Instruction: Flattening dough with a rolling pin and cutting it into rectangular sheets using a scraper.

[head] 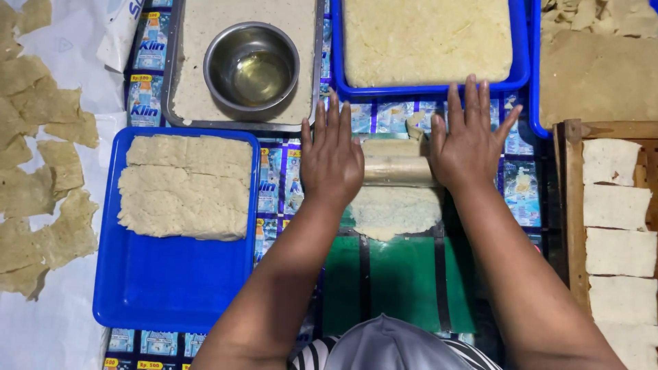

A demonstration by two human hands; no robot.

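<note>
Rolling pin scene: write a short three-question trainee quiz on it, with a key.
1. True or false: both the left hand and the right hand press flat on the rolling pin.
2. What sits on the grey dough tray? A) metal bowl of oil B) knife C) cup
3. Fill in: the flattened dough sheet lies on the ____ side of the pin, towards the person.

Key: 1 true; 2 A, the metal bowl; 3 near.
</note>
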